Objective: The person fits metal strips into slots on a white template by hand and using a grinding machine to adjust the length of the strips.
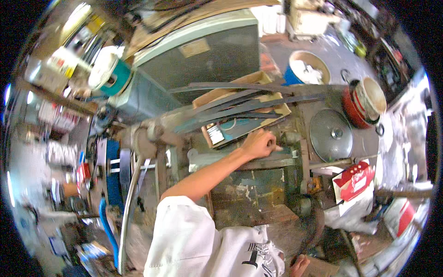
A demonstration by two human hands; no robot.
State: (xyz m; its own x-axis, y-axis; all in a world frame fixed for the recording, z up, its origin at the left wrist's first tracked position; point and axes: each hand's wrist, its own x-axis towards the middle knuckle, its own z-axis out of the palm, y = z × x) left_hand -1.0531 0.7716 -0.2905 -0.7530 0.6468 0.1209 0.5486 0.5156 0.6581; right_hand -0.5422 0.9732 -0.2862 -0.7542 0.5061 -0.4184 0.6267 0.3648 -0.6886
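We are observing the left hand point(260, 144) above the metal machine frame point(275, 163), its forearm reaching in from the lower left with the palm side mostly turned away. Its fingers are curling inward; blur is hiding their inner side, so we are unable to tell whether they are grasping anything or touching the frame.

We are locating the dark flat strips point(277, 102) directly beyond this hand, on its far side from the body. They are lying in a loose fan across the open cardboard box point(206, 98), several ends overhanging it. Their long axis is running left to right, mostly rising slightly toward the right, and so crossing the line of the forearm at an angle. The hand is sitting near the middle of their span, apart from them.

At the lower edge, we are seeing bare skin point(300, 266) but cannot tell whether it is the right hand or a foot. The left hand is therefore lying nearer the strips.

To the right, a glass lid point(330, 134) is resting beside stacked bowls point(373, 97).
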